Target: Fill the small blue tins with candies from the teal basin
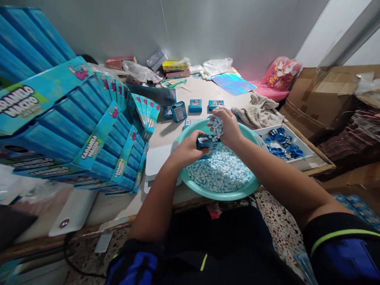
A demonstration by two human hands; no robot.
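The left hand (185, 149) is holding a small blue box (205, 141) just above the teal basin (225, 194), with its fingers wrapped around the box from the side. The right hand (230, 128) is staying directly over the box and touching its top. Its fingers are clenched around a handful of candies (218, 126), and some pale pieces are showing between them. The basin is standing at the near edge of the table (166, 134) and is carrying a heap of candies (221, 172) in white and light blue. Behind the basin, three closed little boxes (195, 105) are standing apart from each other on the table. On the right of the basin, a white tray (305, 150) is holding blue caps (282, 142), and a grey towel (259, 111) is lying crumpled just behind it. On the left, stacks of blue cartons (89, 130) are leaning in rows. A cardboard box (317, 99) is sitting far on the right.
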